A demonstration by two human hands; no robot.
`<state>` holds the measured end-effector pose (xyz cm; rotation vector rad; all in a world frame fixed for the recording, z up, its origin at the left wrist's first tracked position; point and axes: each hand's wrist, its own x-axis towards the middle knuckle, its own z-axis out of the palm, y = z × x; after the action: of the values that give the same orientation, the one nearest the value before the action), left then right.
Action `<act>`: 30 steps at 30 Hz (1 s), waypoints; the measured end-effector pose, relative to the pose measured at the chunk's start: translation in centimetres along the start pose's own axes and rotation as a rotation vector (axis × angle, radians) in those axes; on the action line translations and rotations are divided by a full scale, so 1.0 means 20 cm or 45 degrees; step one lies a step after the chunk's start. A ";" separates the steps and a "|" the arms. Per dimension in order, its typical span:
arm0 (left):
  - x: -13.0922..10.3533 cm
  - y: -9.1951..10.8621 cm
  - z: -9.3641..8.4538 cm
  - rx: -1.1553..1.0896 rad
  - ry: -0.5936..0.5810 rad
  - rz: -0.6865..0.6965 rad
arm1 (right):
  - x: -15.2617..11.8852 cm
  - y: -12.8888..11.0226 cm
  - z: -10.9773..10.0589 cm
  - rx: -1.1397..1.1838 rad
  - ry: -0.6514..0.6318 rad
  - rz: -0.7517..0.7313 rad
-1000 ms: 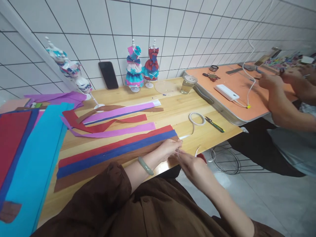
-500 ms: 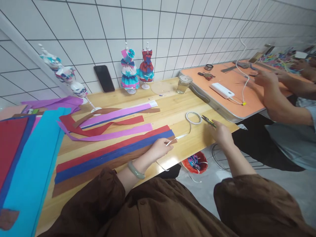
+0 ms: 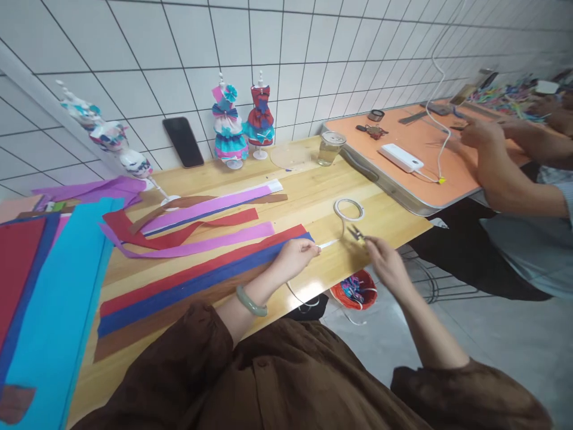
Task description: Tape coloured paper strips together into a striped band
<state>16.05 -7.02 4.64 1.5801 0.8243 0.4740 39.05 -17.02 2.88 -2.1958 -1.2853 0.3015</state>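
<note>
My left hand (image 3: 298,258), a bracelet on its wrist, pinches the free end of a narrow white tape (image 3: 330,243). That tape runs back to a tape roll (image 3: 349,219) lying on the wooden table. In my right hand (image 3: 388,263) are small black-and-yellow thread snips (image 3: 357,233), blades apart, just right of the stretched tape. Under and left of my left hand lie long red (image 3: 206,267), blue (image 3: 192,288) and brown (image 3: 134,332) strips side by side. A thin pale strip (image 3: 298,295) dangles over the table edge below my left hand.
Small dress forms (image 3: 230,134) in ruffled dresses, a phone (image 3: 183,142) and a lidded cup (image 3: 331,149) stand along the wall. Blue sheets (image 3: 67,298) lie at left. A red basket (image 3: 370,288) sits below the edge. At the orange table (image 3: 430,155), another person's hands work.
My right hand has moved left, bringing the snips beside the tape; their blades now show apart. My left hand has shifted slightly up and right with the tape end.
</note>
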 end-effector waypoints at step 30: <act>0.03 0.12 -0.03 -0.331 0.052 -0.227 | -0.27 -0.34 0.19 -0.747 -0.013 -0.309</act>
<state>16.66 -6.23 7.06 1.2498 0.8878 0.4656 29.59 -17.67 3.30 -2.4577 -1.7977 -0.1876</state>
